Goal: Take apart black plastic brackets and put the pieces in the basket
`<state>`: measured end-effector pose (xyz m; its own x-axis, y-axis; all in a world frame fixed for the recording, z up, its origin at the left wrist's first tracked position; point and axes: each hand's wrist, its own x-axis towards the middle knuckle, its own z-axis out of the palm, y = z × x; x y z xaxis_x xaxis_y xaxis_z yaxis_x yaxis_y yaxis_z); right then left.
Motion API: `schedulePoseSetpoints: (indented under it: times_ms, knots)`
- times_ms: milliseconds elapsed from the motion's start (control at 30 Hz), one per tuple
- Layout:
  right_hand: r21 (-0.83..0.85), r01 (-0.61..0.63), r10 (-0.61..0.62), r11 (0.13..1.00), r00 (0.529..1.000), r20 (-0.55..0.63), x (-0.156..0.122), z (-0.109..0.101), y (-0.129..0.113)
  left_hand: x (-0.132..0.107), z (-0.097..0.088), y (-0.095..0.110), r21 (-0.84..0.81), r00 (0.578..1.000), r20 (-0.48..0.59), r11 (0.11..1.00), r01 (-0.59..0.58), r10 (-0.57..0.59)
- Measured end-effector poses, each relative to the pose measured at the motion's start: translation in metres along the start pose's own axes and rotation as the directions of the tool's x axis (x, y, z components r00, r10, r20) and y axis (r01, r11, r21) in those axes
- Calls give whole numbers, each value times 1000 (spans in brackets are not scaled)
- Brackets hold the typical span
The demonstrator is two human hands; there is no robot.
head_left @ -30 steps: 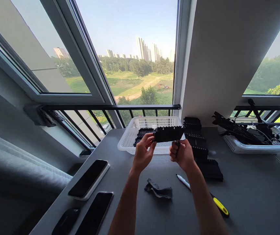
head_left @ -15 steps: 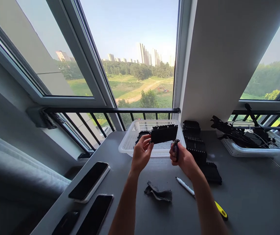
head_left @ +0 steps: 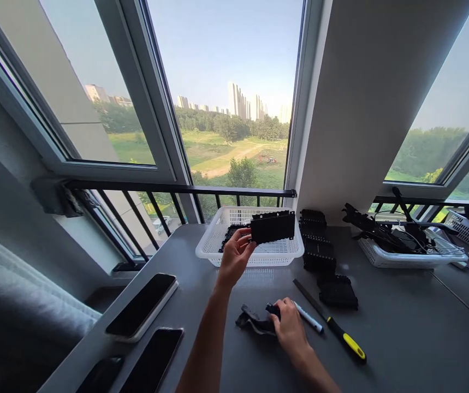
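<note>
My left hand point(head_left: 235, 261) pinches a thin black plastic panel point(head_left: 273, 227) by its left end. The panel has a notched upper edge and is held up in front of a white basket point(head_left: 250, 262). My right hand point(head_left: 290, 330) is low over the table, closed around a small dark lighter-shaped object point(head_left: 273, 309) whose end pokes out past the fingers. Just left of it lies a crumpled grey cloth point(head_left: 254, 321). A white marker point(head_left: 310, 317) lies right beside that hand, partly behind it. Farther right is a file point(head_left: 346, 339) with a black and yellow handle.
Stacks of black plastic panels point(head_left: 318, 252) stand right of the basket. Another white basket point(head_left: 398, 261) holds black parts and cables. Two phones point(head_left: 142, 305) and a dark rounded object point(head_left: 101, 375) lie at the left. A black railing point(head_left: 234, 191) runs along the window.
My right hand has moved down from beside the panel to the cloth, taking the small dark object along. My left hand still holds the panel up. The view has shifted slightly, uncovering the file.
</note>
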<state>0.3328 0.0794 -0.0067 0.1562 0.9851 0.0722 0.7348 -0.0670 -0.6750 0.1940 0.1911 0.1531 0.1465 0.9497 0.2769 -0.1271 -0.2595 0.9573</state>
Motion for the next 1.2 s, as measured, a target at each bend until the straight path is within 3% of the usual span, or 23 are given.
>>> schedulePoseSetpoints:
  times_ms: [267, 367, 467, 533, 600, 667, 733, 833, 933, 1067, 1200]
  knots:
    - [-14, 14, -15, 1000, 996, -93, -7, 13, 2, -6, 2, 7, -55, 999, 45, 998, -22, 24]
    - [78, 61, -53, 995, 994, -100, -8, 2, 0, -8, 2, 9, -59, 997, 61, 997, -43, 47]
    - [339, 89, -51, 937, 991, -120, -3, -26, -9, -12, 2, 13, -36, 990, 108, 995, -91, 95]
    - [596, 50, 7, 802, 996, -94, 3, -54, -17, -15, 2, 16, -24, 971, 179, 987, -158, 160]
    - [847, -33, 52, 530, 999, 7, 10, -84, -24, -18, 4, 19, -24, 940, 264, 976, -218, 217]
    - [951, -139, 78, 275, 989, 122, 14, -110, -28, -21, 6, 21, -19, 914, 322, 967, -256, 248]
    - [960, -217, 94, 179, 975, 203, 17, -126, -29, -23, 9, 24, 9, 899, 346, 957, -289, 268]
    - [958, -214, 147, 191, 971, 188, 17, -133, -27, -24, 12, 26, 43, 901, 363, 961, -272, 238]
    - [960, -108, 205, 257, 977, 55, 18, -133, -29, -24, 18, 24, -28, 931, 350, 994, -102, 105]
    - [874, 93, 170, 477, 966, -195, 19, -143, -38, -26, 31, 16, -126, 919, 391, 986, 107, -50]
    - [725, 126, 51, 677, 975, -217, 16, -153, -33, -24, 39, 8, -25, 947, 309, 994, 105, -92]
